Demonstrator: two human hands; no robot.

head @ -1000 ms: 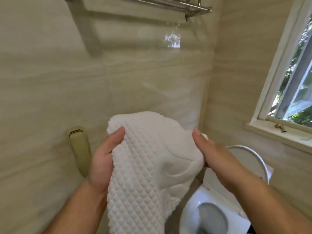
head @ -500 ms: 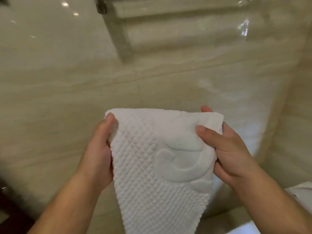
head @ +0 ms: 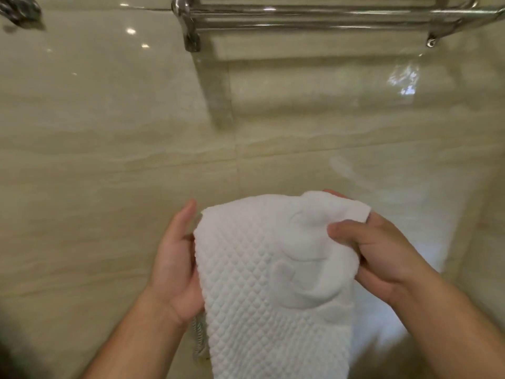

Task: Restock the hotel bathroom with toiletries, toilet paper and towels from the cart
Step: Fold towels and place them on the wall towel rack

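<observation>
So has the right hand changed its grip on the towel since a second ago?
Yes. The right hand now bunches the towel's corner; both remain below the rack.

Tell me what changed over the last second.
The view swung left and up: toilet and window left the frame, and the chrome towel rack now sits overhead. The right hand regripped, bunching the towel corner. The left hand still holds its edge.

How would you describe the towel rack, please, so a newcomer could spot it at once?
Look at the glossy beige tiled wall facing the person. High on it, above the white towel held in both hands, runs the towel rack. It is the only shiny chrome fixture with long parallel horizontal bars.
</observation>
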